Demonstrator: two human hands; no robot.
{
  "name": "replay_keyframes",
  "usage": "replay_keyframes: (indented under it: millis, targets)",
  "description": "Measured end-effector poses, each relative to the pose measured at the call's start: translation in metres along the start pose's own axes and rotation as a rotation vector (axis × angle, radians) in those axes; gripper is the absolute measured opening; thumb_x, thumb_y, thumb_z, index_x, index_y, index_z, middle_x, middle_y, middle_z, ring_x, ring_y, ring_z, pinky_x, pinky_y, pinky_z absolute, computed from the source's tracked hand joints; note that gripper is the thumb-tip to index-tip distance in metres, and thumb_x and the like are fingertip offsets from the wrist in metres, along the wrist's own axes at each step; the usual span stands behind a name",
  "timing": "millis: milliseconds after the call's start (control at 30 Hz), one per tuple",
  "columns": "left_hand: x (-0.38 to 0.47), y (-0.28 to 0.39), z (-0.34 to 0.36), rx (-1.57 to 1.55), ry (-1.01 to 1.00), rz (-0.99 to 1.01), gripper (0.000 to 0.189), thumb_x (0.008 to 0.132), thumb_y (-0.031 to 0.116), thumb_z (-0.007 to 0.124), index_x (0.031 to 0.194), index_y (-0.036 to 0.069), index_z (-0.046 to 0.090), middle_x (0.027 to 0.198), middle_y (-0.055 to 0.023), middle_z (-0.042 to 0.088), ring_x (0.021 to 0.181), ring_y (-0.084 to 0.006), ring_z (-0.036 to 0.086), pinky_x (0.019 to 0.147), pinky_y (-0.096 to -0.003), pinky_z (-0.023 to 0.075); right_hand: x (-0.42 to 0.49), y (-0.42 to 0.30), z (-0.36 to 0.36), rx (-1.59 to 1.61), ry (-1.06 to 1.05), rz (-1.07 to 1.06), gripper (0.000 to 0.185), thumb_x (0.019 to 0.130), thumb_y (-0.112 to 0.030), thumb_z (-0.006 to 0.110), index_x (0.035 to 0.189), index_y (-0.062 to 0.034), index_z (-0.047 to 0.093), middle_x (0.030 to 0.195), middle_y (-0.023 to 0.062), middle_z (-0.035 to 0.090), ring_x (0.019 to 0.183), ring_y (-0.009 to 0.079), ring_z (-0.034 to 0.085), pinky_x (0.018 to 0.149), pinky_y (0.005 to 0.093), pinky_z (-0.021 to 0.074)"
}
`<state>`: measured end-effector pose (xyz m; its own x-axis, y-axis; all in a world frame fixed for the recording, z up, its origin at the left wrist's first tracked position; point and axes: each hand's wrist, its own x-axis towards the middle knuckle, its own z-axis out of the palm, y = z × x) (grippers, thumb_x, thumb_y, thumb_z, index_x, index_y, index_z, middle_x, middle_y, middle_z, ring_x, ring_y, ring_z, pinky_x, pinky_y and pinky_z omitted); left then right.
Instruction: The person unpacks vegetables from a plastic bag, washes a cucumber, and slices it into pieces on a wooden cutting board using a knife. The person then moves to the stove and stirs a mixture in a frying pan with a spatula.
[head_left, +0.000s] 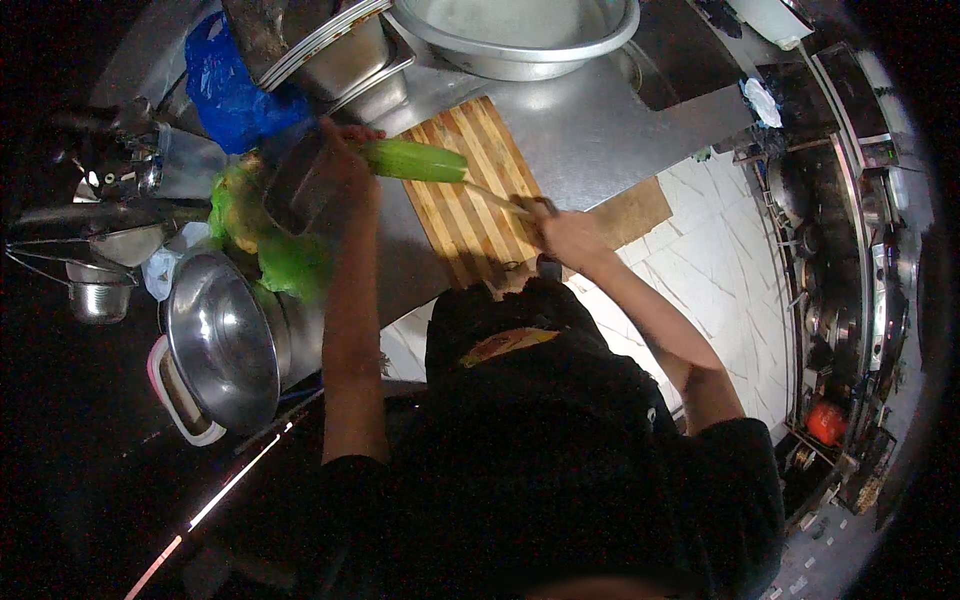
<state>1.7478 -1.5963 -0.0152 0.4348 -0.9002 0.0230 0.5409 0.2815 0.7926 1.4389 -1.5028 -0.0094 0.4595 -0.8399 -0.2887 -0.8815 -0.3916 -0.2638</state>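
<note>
My left hand (349, 154), partly in shadow, grips one end of a long green gourd-like vegetable (416, 160). The vegetable lies sideways above a striped wooden cutting board (480, 214); whether it touches the board is unclear. From my right hand (566, 232), near the board's right edge, a slim knife-like tool (496, 196) points left. Its tip meets or overlaps the pale right end of the vegetable. A dark, see-through container (289, 191) stands left of my left hand.
A large metal basin (525, 56) stands on the steel counter (570, 120) beyond the board, beside stacked metal pans (367, 64). Leftward are a blue plastic bag (232, 94), green bags (292, 266) and a steel bowl (221, 337). A shelf rack (832, 247) stands right, across the tiled floor (697, 247).
</note>
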Motion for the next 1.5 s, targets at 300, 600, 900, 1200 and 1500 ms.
replay_keyframes:
  millis: [300,600,900,1200,1500]
  targets:
    - [-0.046,-0.075,-0.014,0.165,0.225,-0.041,0.026,0.091,0.030,0.056,0.091,0.004,0.056,0.083,-0.0076,0.058,0.080,-0.0201,0.057,0.077,-0.0338,0.0471,-0.034,0.042,0.020,0.259,0.216,0.183,0.028,0.087,-0.021,0.052,0.106,-0.0004,0.047,0.073,0.0248,0.062,0.069,0.0407,0.062,0.062,0.0499,0.0493]
    - [-0.109,-0.069,-0.034,0.558,0.189,-0.028,0.059,0.090,0.009,0.056,0.139,0.000,0.024,0.125,-0.0160,0.047,0.113,-0.0230,0.047,0.095,-0.0330,0.0380,-0.009,0.001,0.018,0.670,0.168,0.332,0.025,0.092,-0.022,0.047,0.105,-0.0009,0.048,0.069,0.0233,0.060,0.052,0.0318,0.061,0.050,0.0410,0.0476]
    - [-0.161,-0.045,-0.037,1.082,-0.190,0.109,0.059,0.081,0.012,0.065,0.132,-0.002,0.038,0.128,-0.0212,0.044,0.116,-0.0341,0.046,0.096,-0.0402,0.0387,-0.018,0.012,0.048,0.493,0.363,0.223,0.020,0.091,-0.015,0.048,0.103,0.0007,0.044,0.060,0.0214,0.057,0.044,0.0314,0.058,0.043,0.0437,0.0455]
    - [-0.169,-0.050,-0.017,1.282,-0.233,0.076,0.067,0.065,0.003,0.073,0.126,0.001,0.045,0.115,-0.0221,0.050,0.106,-0.0403,0.048,0.092,-0.0434,0.0402,-0.067,-0.020,0.037,0.210,0.164,0.041,0.018,0.084,-0.011,0.050,0.098,-0.0006,0.043,0.069,0.0231,0.061,0.057,0.0406,0.060,0.052,0.0498,0.0455]
    - [-0.169,-0.048,-0.022,1.280,-0.237,0.176,0.062,0.063,0.005,0.077,0.118,0.000,0.050,0.108,-0.0216,0.052,0.099,-0.0406,0.052,0.084,-0.0440,0.0435,-0.064,-0.023,0.045,0.233,0.195,-0.040,0.015,0.089,-0.013,0.047,0.097,-0.0010,0.042,0.060,0.0235,0.057,0.056,0.0418,0.057,0.048,0.0494,0.0434]
